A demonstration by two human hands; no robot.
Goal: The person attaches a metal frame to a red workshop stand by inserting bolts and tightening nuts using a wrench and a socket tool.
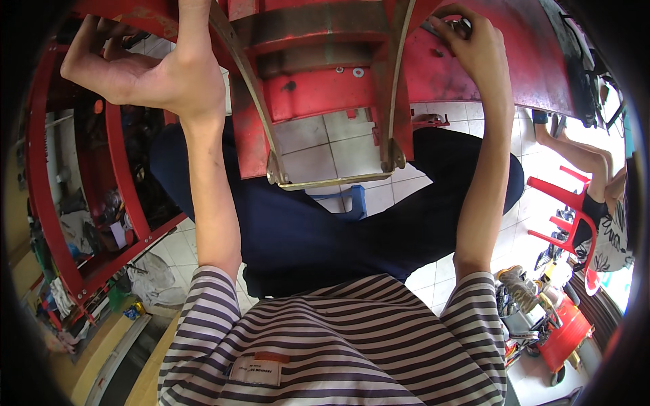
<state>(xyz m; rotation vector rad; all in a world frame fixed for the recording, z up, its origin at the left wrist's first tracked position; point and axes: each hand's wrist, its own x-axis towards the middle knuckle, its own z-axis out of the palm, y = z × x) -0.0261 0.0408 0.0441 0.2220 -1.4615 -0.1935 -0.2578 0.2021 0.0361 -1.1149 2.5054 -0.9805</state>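
A large red metal frame [308,89] with worn edges and two curved metal arms stands before me, over my knees. My left hand [152,78] is at its left side, thumb stretched upward across the red metal and fingers curled around beneath the edge. The fingertips are partly hidden there. On the right, my right hand [477,47] has its fingers bent around a small round metal part [462,27] at the red panel [521,61]. Its exact kind is not clear. A thin metal bar [335,183] joins the lower ends of the two arms.
To the left stands a red shelf frame [128,169] with assorted items inside. A blue plastic stool [355,203] shows between my legs. At right are a red plastic chair [575,216] with a seated person, and a red container [567,331] among cluttered parts.
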